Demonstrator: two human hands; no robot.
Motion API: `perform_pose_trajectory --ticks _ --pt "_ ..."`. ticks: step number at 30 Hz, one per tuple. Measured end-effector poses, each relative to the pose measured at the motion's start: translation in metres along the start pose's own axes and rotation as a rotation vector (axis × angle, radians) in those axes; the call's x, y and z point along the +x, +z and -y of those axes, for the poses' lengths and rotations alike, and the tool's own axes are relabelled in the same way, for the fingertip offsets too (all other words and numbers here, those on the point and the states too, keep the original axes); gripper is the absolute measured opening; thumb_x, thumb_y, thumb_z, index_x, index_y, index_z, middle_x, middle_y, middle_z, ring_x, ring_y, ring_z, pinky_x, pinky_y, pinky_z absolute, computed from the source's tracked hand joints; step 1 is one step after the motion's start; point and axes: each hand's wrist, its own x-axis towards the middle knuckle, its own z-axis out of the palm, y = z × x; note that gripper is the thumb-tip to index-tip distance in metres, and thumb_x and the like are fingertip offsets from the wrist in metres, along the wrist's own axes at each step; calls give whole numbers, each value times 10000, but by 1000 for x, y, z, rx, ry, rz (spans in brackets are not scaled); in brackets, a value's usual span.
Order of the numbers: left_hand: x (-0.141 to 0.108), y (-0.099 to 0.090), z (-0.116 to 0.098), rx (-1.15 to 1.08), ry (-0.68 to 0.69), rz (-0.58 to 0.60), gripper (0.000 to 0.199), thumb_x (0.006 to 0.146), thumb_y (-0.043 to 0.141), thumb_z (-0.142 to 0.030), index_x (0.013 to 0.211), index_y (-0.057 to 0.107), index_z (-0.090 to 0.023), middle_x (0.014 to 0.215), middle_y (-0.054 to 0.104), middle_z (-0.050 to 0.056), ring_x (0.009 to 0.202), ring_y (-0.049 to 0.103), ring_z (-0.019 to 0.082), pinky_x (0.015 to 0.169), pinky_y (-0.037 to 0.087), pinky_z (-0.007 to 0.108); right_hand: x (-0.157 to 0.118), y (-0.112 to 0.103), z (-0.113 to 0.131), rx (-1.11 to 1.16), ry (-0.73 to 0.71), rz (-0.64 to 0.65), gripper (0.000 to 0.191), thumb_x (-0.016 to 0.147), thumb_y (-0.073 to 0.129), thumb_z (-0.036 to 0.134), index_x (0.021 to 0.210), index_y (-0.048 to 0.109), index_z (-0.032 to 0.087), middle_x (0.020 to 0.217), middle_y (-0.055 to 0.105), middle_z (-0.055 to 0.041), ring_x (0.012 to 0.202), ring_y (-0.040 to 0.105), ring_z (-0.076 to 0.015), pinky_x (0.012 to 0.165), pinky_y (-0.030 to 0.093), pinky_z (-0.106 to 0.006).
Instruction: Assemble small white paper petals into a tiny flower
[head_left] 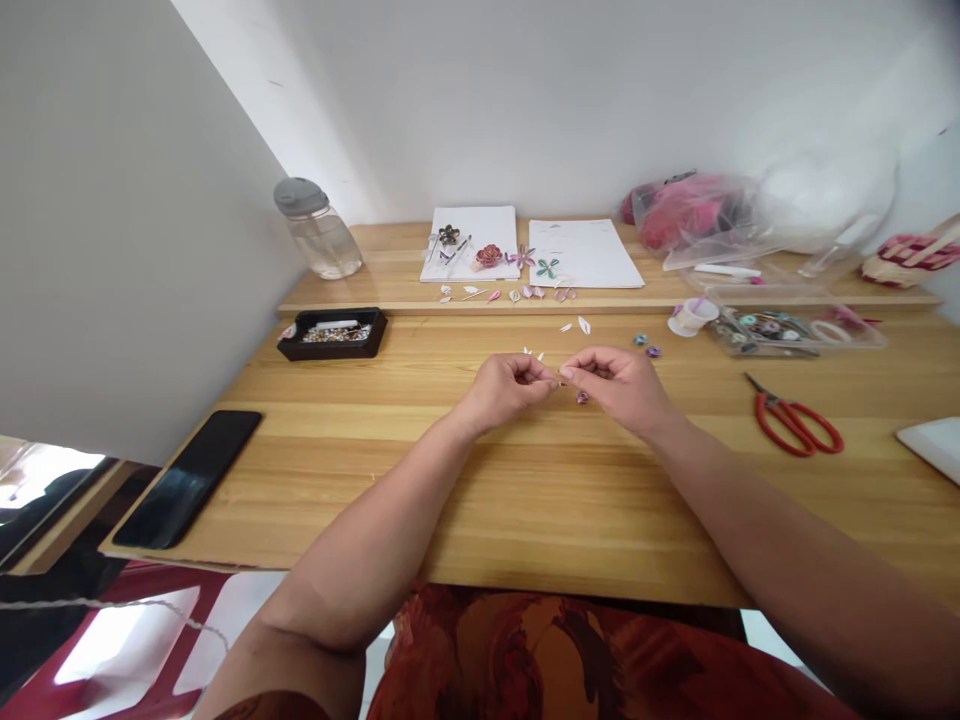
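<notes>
My left hand [511, 388] and my right hand [621, 388] meet above the middle of the wooden table [570, 510]. Both are closed in a pinch, fingertips almost touching. Whatever they pinch is too small to make out. Just below the right fingers lies a small purple thread spool [582, 398]. Small white petal-shaped pieces [584, 325] lie beyond the hands, and a few more show close behind the left fingers. A blue spool [640, 340] and another purple spool [654, 352] sit beyond the right hand.
Red-handled scissors [799, 420] lie to the right, near a clear box of small parts [787, 330]. On the left are a black tray [330, 348], a phone [189, 480] and a water bottle [319, 230]. Paper sheets [585, 255] with flower ornaments [489, 256] rest on the raised shelf.
</notes>
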Motion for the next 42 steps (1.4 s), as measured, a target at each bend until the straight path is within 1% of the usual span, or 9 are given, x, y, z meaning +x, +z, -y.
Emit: perform_pose_trajectory --ticks 5,8,12,18,24,29,33,38,42 --pt "1 0 0 -149 -19 -62 306 701 761 -413 776 681 -127 706 607 -1 621 456 75 608 346 223 0 3 0 103 139 45 338 719 766 502 758 700 173 589 560 17 502 425 -91 498 377 -255" --pt "4 1 3 -185 -5 -156 303 699 759 -412 771 673 -130 734 632 7 637 484 79 631 374 228 -5 6 3 10 97 67 305 753 740 471 724 689 171 567 535 27 497 395 -87 492 318 -255" --pt "7 1 4 -67 17 -259 237 704 730 -359 739 659 -135 701 633 6 610 483 84 603 375 228 -11 10 9 -127 -8 44 246 790 700 415 755 717 172 629 600 -3 551 450 -115 528 347 -268" --pt "3 1 4 140 71 -161 136 701 680 -279 721 663 -145 674 621 -4 587 461 87 570 352 225 -12 6 14 -205 -98 -44 219 817 672 385 797 735 176 626 614 -8 543 472 -121 523 360 -271" --pt "0 2 2 45 33 -17 224 711 708 -353 745 675 -134 665 590 -6 586 439 80 561 328 221 -1 -1 0 -54 -15 2 309 778 719 479 817 731 173 720 674 -42 556 533 -129 532 435 -282" --pt "1 1 0 -117 -9 -57 306 700 750 -420 767 675 -131 683 587 -7 605 439 75 584 332 222 2 2 -3 95 119 39 373 698 776 539 777 711 180 587 576 11 495 442 -98 508 418 -271" --pt "4 1 2 -163 -4 -169 303 696 750 -420 763 668 -136 723 623 8 635 482 84 626 377 231 -4 6 0 -29 60 73 338 752 741 511 742 697 176 570 539 21 500 412 -96 483 330 -258" --pt "6 1 3 28 40 -268 185 692 718 -322 707 652 -149 680 629 2 599 483 92 594 376 232 -11 9 9 -168 -55 36 243 808 684 416 766 722 180 610 587 5 529 444 -112 506 335 -266" --pt "5 1 5 135 56 -189 129 696 685 -276 692 651 -151 648 606 -13 582 465 89 572 354 226 -12 6 15 -200 -104 -32 206 813 674 373 800 732 176 652 650 -19 541 516 -128 528 392 -276"
